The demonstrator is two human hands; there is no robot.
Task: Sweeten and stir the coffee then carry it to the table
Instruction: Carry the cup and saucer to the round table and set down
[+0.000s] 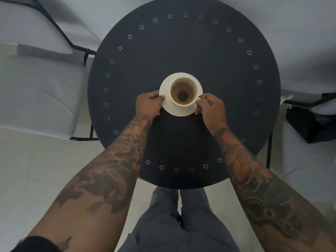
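Coffee (183,93) sits low in a cream cup (184,91), cup on matching saucer (179,110), both near the middle of a round dark table (181,51). Brown liquid, a darker patch toward the near side of the cup; tan ring on the inner wall above the level. No spoon in view.

My left hand (148,105) pinches the saucer's left rim, thumb on top, other fingers curled below. My right hand (211,109) pinches at the cup's handle on the right, forefinger tip also at the saucer's edge. Both grips closed tight on the crockery. Cannot tell whether the saucer rests on the tabletop or hangs just above it.

Handling, my judgement: ceramic, rigid, breakable, glazed so likely slick. Cup loose on saucer, so it could slide if tilted; keep level. Rim plus handle is the sound hold: steadies both pieces. Liquid low, so little slop risk.

Task looks near its end: cup at the table.

Outward: ring of small dotted holes round the table's edge. Pale cushioned chair (40,91) to the left, black frame. Dark bag (311,122) on a seat to the right. Pale tiled floor (36,170) near.
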